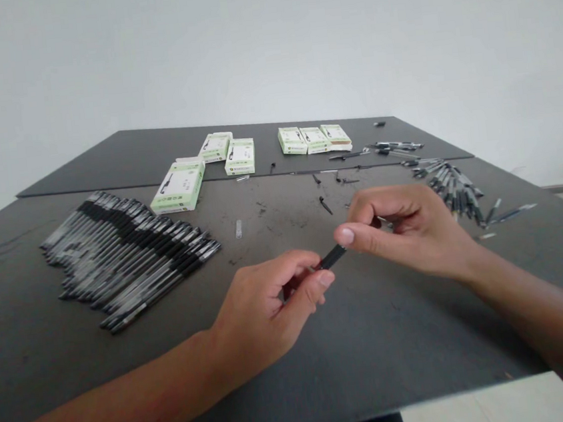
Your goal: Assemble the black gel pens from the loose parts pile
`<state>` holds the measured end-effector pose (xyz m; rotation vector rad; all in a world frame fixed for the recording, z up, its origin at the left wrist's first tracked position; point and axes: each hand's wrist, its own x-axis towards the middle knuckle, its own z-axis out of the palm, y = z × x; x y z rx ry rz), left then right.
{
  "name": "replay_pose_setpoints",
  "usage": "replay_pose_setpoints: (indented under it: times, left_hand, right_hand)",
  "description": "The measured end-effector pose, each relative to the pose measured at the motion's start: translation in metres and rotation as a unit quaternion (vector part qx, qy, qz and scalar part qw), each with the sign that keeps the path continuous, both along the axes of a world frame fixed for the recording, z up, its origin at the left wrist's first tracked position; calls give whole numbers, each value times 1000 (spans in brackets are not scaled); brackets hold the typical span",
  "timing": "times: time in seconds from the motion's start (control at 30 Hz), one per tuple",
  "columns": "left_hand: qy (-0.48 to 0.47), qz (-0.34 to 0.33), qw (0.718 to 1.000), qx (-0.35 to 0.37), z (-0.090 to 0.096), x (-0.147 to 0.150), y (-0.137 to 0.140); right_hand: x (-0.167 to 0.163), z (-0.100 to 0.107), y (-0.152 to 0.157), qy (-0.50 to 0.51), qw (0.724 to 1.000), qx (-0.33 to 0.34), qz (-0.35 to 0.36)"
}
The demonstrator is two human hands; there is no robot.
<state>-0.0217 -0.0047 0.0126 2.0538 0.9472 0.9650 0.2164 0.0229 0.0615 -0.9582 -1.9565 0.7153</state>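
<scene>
Between my two hands is a short black pen part (333, 257), tilted up to the right; it looks like a rubber-gripped pen barrel section. My left hand (271, 303) pinches its lower end between thumb and fingers. At its upper end, the thumb and fingertips of my right hand (409, 234) are closed on it. The fingers cover both ends, so its full length is hidden. Off to the left lies a wide row of black and clear pens (134, 243), side by side. Past my right hand is a loose heap of pens (452, 186).
Green and white pen boxes stand in two groups, one box (178, 187) at left and others (304, 140) farther back. Small black clips (325, 205) and a clear piece (238, 229) lie scattered on the dark table (401, 346). A seam crosses the tabletop; a white wall stands behind.
</scene>
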Motion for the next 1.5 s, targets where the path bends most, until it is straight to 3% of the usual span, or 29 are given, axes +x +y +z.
replay_pose_setpoints:
  times: [0.1,0.23,0.4,0.5,0.63,0.7,0.87,1.1,1.2,1.33,1.4,1.5]
  left_hand:
    - [-40,-13,998,-45,2,0,-1]
    - [-60,-24,995,-73,3,0,-3]
    - [-58,-62,993,-84,0,3,-3]
    - [-65,-75,990,-103,1,5,-5]
    - [-82,-60,987,-126,2,6,-5]
    - [-80,-65,987,-124,0,6,-4]
    - [-73,-91,987,-111,-4,5,-2]
    - [-89,-68,982,-149,0,8,-4]
    - [-83,-74,983,-149,1,8,-4]
    - [-62,-76,986,-135,0,7,-1]
    - [-51,-88,986,-131,-1,8,0]
    - [-61,-80,984,-146,0,8,0]
  right_hand:
    - [-7,-6,-5,56,998,-20,32]
    - [-15,-12,-9,125,980,-132,84]
    - [-29,-23,-11,210,961,-179,28]
    - [-34,-27,-13,260,948,-178,39]
    - [-37,-27,-18,275,923,-244,110]
    - [-38,-27,-20,264,919,-272,109]
    - [-40,-31,-15,293,926,-236,37]
    - [-42,-25,-18,299,881,-332,158]
    - [-39,-29,-16,272,898,-314,143]
    - [-36,-34,-11,265,923,-273,60]
    - [-37,-35,-12,270,921,-276,56]
    - [-39,-34,-15,290,895,-318,121]
